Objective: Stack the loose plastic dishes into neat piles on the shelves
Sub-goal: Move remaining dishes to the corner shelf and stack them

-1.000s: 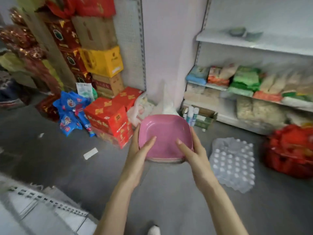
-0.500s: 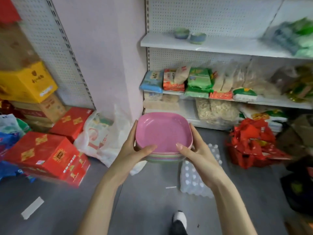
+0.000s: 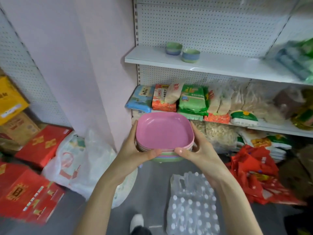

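Both hands, left hand and right hand, gripping pink-topped plate stack, below white shelf

print on shelf packets and red boxes, too blurred to read

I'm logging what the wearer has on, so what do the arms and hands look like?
The left forearm and right forearm are bare, with no sleeves in view. The left hand and right hand wear no gloves, rings or watch. The thumbnails look short and unpainted.
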`<move>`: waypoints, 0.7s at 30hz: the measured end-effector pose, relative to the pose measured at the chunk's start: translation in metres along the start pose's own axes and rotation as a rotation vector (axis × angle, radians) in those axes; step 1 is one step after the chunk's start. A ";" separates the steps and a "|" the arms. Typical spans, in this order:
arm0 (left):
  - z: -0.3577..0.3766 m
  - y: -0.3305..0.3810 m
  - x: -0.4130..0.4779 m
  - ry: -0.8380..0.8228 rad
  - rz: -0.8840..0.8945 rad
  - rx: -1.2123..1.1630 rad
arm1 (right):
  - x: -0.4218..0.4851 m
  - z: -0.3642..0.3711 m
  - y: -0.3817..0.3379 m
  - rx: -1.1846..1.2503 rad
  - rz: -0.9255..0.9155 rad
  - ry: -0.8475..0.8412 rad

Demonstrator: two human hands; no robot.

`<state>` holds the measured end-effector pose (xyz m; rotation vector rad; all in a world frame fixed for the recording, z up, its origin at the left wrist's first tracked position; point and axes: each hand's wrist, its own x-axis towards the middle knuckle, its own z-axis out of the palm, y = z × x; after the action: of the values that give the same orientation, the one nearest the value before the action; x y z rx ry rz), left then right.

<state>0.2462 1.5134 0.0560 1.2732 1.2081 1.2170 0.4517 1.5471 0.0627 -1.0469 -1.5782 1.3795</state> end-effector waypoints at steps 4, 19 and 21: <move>0.004 -0.015 0.069 0.031 0.010 -0.020 | 0.067 -0.023 0.012 -0.008 0.025 0.009; -0.073 0.004 0.366 -0.122 0.152 0.129 | 0.330 -0.065 -0.030 -0.132 -0.064 0.134; -0.080 0.006 0.391 -0.118 0.144 0.153 | 0.350 -0.074 -0.040 -0.225 -0.088 0.128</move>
<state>0.1705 1.9046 0.0816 1.5465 1.1575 1.1501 0.3908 1.8968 0.1229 -1.1599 -1.6900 1.0726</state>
